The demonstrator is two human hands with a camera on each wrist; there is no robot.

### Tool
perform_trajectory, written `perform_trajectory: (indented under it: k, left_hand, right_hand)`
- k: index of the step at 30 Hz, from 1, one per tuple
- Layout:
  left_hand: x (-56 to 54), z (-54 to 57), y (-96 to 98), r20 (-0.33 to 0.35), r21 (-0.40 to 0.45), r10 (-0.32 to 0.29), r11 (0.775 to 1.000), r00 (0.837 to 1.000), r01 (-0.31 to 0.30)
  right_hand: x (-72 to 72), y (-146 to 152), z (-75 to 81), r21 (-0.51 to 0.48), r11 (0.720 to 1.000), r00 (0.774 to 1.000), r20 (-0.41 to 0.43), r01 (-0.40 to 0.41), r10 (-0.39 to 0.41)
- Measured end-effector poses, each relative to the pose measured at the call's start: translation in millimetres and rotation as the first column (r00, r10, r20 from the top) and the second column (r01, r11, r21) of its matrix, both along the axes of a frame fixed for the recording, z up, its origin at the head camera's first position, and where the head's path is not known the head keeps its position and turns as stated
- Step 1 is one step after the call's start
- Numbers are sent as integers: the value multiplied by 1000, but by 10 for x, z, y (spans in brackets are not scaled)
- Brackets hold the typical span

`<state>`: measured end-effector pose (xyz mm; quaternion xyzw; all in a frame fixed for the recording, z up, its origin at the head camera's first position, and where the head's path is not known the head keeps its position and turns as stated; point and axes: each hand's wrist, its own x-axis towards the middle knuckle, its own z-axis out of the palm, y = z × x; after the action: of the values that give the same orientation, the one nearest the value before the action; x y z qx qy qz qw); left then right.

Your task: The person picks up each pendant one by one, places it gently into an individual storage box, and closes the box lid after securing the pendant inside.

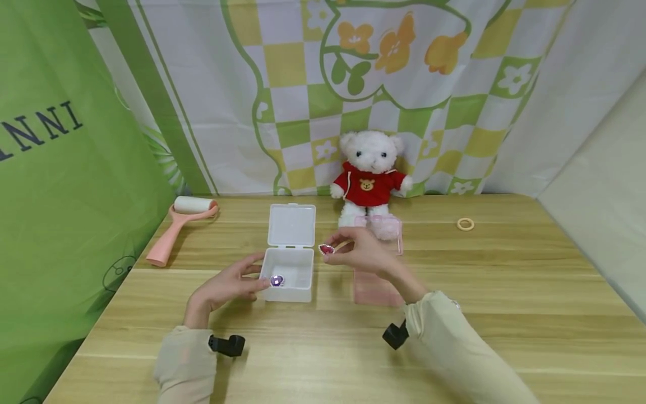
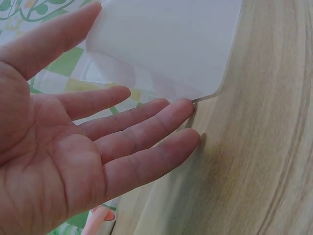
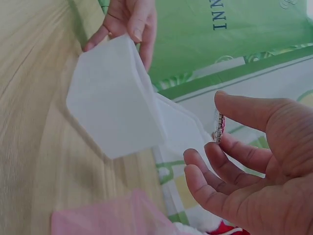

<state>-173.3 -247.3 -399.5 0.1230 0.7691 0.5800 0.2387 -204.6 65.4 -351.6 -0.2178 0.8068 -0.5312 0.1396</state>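
Observation:
A small white box stands on the table with its lid tipped back and up. In it, by the left wall, lies a purple gem. My left hand touches the box's left side, thumb at the rim; its fingers look nearly straight in the left wrist view, beside the box wall. Right of the box, my right hand pinches a red gem with a pale beaded edge between thumb and fingers. The right wrist view catches that gem edge-on.
A clear pink box sits under the right forearm, its lid up. Behind it a white teddy bear in red leans by the curtain. A pink lint roller lies at left, a wooden ring at right.

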Motion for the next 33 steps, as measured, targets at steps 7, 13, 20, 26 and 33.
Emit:
perform_trajectory:
  k: [7, 13, 20, 26, 33]
  left_hand:
    - [12, -19, -30, -9, 3, -43, 999, 999, 44]
    - [6, -24, -26, -10, 9, -48, 999, 999, 48]
    - [11, 1, -18, -14, 5, -40, 999, 999, 40]
    - [14, -7, -23, -8, 16, -42, 999, 999, 42]
    - [11, 0, -20, -5, 10, -39, 999, 999, 39]
  right_hand:
    - [-32, -320, -50, 43, 999, 1000, 6, -28, 28]
    - [-71, -538, -91, 64, 996, 995, -64, -67, 71]
    - [-101, -756, -104, 257, 965, 974, -197, -56, 109]
    - [-83, -907, -91, 400, 914, 938, -284, -72, 198]
    - [-98, -972, -107, 463, 884, 944, -263, -59, 201]
